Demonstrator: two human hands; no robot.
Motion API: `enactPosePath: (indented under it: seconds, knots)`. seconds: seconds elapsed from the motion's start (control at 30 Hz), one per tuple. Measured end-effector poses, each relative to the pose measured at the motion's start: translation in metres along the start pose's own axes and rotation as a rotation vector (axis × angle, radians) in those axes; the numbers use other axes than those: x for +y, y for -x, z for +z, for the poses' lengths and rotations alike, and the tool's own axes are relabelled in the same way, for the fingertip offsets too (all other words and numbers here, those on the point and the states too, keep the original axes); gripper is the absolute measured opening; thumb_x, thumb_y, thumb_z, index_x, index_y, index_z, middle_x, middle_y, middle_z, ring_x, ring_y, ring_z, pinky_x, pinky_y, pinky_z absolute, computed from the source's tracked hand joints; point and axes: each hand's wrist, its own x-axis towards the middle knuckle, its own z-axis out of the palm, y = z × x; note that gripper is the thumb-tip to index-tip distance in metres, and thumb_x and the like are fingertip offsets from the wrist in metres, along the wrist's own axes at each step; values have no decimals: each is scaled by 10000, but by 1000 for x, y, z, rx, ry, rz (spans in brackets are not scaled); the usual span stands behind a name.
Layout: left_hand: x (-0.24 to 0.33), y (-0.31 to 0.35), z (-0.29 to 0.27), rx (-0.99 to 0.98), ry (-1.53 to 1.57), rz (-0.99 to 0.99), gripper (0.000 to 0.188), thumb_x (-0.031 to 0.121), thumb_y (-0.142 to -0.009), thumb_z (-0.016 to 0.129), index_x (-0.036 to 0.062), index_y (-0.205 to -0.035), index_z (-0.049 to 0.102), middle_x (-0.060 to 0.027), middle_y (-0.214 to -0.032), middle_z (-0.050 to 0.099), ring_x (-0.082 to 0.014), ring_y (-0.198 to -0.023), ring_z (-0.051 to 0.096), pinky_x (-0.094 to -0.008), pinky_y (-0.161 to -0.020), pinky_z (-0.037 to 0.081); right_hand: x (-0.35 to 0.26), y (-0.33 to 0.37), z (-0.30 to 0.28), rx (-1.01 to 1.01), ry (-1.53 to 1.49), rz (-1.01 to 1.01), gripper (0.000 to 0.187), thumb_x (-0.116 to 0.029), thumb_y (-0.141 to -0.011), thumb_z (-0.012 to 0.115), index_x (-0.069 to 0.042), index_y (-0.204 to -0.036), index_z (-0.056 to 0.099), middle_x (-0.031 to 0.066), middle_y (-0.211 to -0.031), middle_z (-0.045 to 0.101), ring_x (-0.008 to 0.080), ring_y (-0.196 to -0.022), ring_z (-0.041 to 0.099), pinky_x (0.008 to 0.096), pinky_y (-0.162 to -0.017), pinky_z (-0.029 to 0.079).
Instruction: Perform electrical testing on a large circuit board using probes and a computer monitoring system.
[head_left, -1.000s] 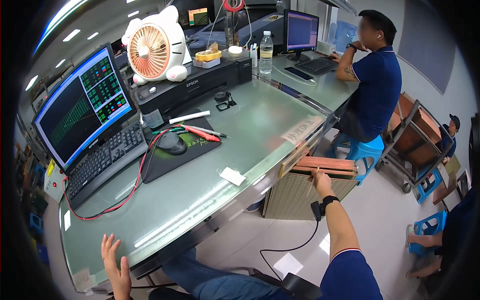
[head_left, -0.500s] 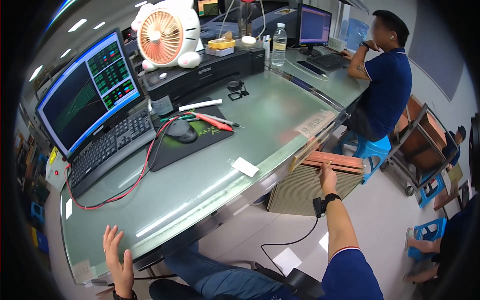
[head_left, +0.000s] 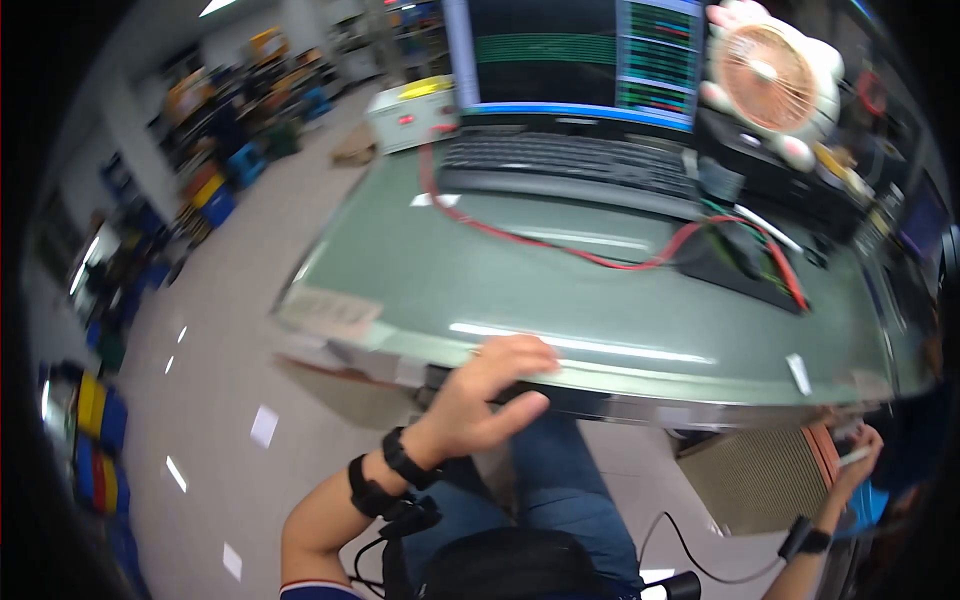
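Note:
My left hand (head_left: 490, 400) is at the desk's front edge. Its fingers are stretched out over the glass top (head_left: 600, 310), thumb apart, with nothing held; whether they press on the glass I cannot tell. At the lower right, my right hand (head_left: 866, 458) is closed around a pale, thin, pen-like stick (head_left: 854, 457), blurred by motion. Beside that hand, below the desk edge, stands a stack of flat panels (head_left: 750, 478) with a brown, finely patterned face and reddish edges. Black bands circle both wrists.
On the desk are a monitor (head_left: 545, 50), a keyboard (head_left: 570, 165), red test leads (head_left: 610, 263), a mouse (head_left: 738, 245) on a dark mat and a cat-shaped fan (head_left: 765, 70). A white box (head_left: 410, 117) stands at the far left. A black cable (head_left: 690, 545) hangs near my right arm.
The view has swung left, so the desk and monitor now appear further right. My left hand has come to the desk's front edge. The right hand stays by the panel stack.

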Motion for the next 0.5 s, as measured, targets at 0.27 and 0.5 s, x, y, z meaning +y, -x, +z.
enactPosePath:
  seconds: [0.27, 0.5]
  knots:
    - [-48, 162, -97, -522, 22, -780, 391, 367, -965, 508, 45, -1153, 622, -121, -1103, 659, -266, -1043, 610, -346, -907, 466, -277, 71, 189, -382, -104, -310, 140, -119, -989, 480, -28, -971, 585, 59, -923, 585, 115, -778, 542, 247, -735, 449]
    - [-141, 287, -156, -65, -594, -934, 377, 266, -863, 566, 15, -1143, 600, -170, -1137, 617, -364, -1044, 579, -434, -896, 469, -359, 185, 314, -899, -303, -563, 69, 22, -858, 608, -2, -910, 570, 127, -887, 641, 194, -796, 611, 309, -748, 488]
